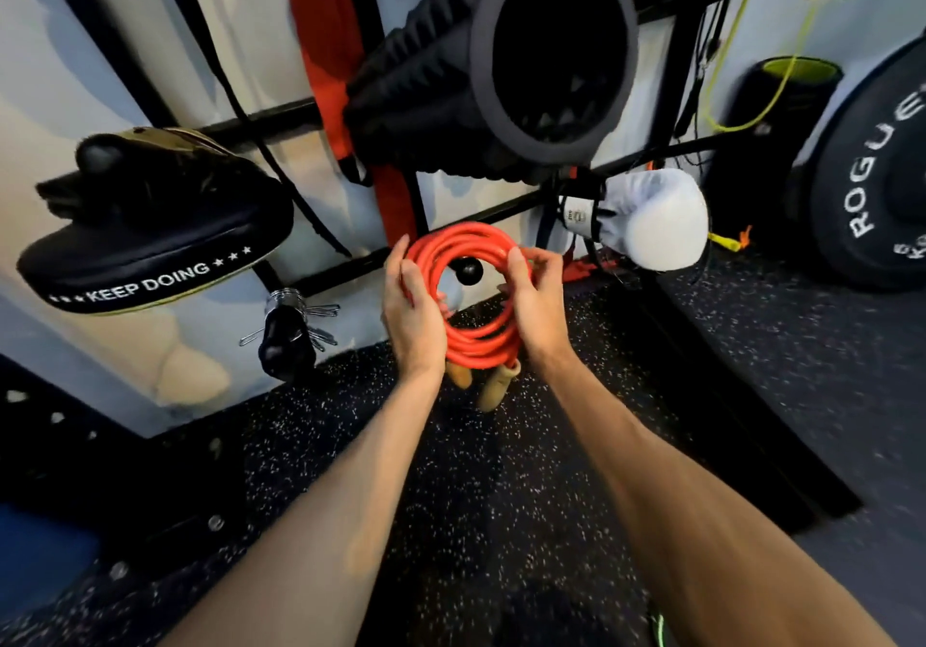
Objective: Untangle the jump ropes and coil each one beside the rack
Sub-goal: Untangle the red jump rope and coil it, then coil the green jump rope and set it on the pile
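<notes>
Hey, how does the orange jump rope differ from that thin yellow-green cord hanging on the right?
The thick orange jump rope is wound into a tight round coil; the thin yellow-green cord hangs in one long loose loop. The orange jump rope is held by the left hand and right hand; the yellow-green cord hangs untouched beside the black rack. Both are flexible cords.

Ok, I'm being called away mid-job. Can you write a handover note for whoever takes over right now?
Left hand: grips the left side of the orange jump rope.
Right hand: grips its right side.
The rope is held in the air in front of the rack, with its wooden handles hanging below.
Done: this rope is wound into a coil.
Left: lay it on the floor beside the rack, then do any other ropes.
</notes>
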A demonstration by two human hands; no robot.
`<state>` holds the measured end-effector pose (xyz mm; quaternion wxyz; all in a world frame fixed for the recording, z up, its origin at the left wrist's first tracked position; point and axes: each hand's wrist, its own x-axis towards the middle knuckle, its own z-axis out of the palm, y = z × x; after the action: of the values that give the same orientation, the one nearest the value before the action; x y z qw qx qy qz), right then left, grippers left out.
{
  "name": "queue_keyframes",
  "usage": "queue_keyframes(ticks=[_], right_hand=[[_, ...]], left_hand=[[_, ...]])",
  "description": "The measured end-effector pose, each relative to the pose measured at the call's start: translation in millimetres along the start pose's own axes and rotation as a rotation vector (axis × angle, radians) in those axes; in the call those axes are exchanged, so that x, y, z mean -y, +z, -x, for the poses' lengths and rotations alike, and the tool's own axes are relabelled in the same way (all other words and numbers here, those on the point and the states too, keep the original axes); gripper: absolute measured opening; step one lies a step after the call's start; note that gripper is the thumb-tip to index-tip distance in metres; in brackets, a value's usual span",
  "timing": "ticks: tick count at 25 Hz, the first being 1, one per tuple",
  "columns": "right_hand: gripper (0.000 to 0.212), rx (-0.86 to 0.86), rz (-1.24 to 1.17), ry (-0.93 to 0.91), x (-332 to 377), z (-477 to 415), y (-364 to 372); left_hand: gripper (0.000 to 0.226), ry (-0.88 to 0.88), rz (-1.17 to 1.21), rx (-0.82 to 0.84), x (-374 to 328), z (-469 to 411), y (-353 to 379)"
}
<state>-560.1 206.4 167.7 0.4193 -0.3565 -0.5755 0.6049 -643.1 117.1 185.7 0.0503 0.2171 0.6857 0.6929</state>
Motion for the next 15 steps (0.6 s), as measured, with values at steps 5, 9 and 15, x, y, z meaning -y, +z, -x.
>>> queue_keyframes(ticks=[5, 9, 15], right_hand=[[0.026, -0.072, 0.049, -0.004, -36, -14, 12], [0.027, -0.044, 0.101, -0.023, -56, -37, 30], [0.034, 0.097, 0.091, 0.168, -66, -80, 45]], left_hand=[[0.040, 0.088, -0.211, 0.147, 31, -34, 3], [0.040, 0.097, -0.352, 0.154, 58, -66, 7], [0.046, -0.117, -0.568, 0.248, 66, -123, 2]])
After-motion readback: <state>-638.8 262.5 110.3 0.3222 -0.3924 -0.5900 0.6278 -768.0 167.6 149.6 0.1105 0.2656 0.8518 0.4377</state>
